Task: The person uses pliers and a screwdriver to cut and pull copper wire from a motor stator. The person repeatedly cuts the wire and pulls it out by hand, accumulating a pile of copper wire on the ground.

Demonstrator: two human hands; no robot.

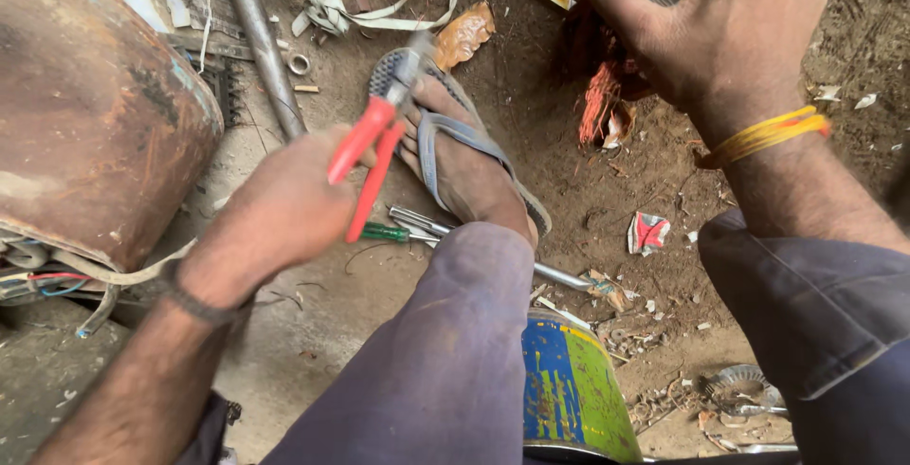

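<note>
A crumpled wrapper (648, 233), red and white, lies flat on the dirt well to the right of the pliers grip, below the right hand's grip and apart from both. A can (575, 391) with a worn blue, yellow and green label stands nearer the viewer than either grip, below and right of the pliers, just beside the knee. No signs or screens show.

Floor here is packed dirt (569, 171), pretty messy. A grey metal pipe (261, 38) lies at far left beside a small ring (299, 63). White strapping (379, 10) is tangled at the far side. A green-handled screwdriver (384, 233) and a crumpled red-and-white wrapper (648, 233) sit mid-scene, scrap bits (739, 394) near right.
</note>
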